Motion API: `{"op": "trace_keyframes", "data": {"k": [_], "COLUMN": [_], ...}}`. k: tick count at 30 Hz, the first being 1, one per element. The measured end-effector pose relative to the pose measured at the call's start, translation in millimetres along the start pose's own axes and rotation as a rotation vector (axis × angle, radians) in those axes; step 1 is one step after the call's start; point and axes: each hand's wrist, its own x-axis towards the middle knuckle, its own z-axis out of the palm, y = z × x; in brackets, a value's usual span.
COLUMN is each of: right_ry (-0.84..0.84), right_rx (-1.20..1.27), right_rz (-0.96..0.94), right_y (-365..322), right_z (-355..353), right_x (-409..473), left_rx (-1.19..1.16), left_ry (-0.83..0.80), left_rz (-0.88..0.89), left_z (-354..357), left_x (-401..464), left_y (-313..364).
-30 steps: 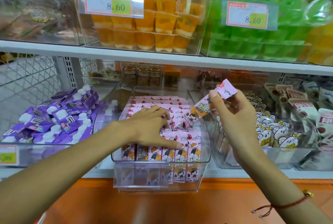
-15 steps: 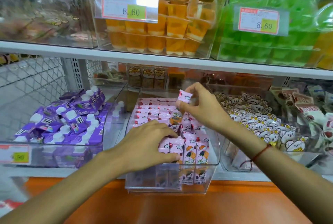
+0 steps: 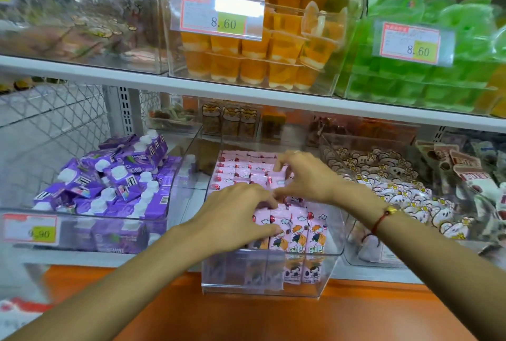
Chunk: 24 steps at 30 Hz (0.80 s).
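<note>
Pink packets (image 3: 298, 231) are being handled in the clear bin (image 3: 334, 242), which is standing on the lower shelf (image 3: 180, 214) with its front wall jutting past the shelf's front edge. The packets are standing upright in rows, from the bin's front wall right to its back wall.

The left hand (image 3: 241, 220) is being laid over the front rows at the bin's front left corner. Its fingers are bent over the packet tops and its thumb is lying across the printed faces, so those packets are being gripped. The packets at the front right corner are being left uncovered, just beside that thumb.

The right hand (image 3: 304, 176) is being held further back, over the middle of the bin towards its right wall. Its fingers are curled down among the packet tops and are touching them; whether one packet is being pinched there cannot be told, as the fingertips are blurred. The two hands are almost touching above the middle rows. A red cord bracelet (image 3: 379, 221) is being worn on the right wrist.

Purple cartons (image 3: 115, 179) are heaped in the bin to the left, white cartoon packets (image 3: 397, 192) in the bin to the right. On the upper shelf, orange jelly cups (image 3: 246, 64) and green jelly cups (image 3: 427, 85) are being shown.
</note>
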Motion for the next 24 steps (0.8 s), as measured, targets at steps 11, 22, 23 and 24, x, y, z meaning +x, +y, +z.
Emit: {"op": "trace_keyframes", "data": {"k": [11, 22, 23, 24], "right_ry": [-0.074, 0.026, 0.067, 0.125], "right_rx": [-0.074, -0.042, -0.033, 0.008], "right_rz": [-0.016, -0.015, -0.021, -0.015], "right_y": [-1.8, -9.1, -8.6, -7.9], "right_z": [-9.6, 12.9, 14.4, 15.3], "right_x": [-10.3, -29.3, -29.7, -30.9], "left_rx": [-0.012, 0.057, 0.053, 0.052], "left_ry": [0.083, 0.077, 0.09, 0.103], "left_rz": [0.007, -0.013, -0.019, -0.025], "left_z": [-0.5, 4.8, 5.5, 6.0], "left_x": [-2.2, -1.5, -1.6, -1.5], "left_y": [2.0, 3.4, 3.0, 2.7]}}
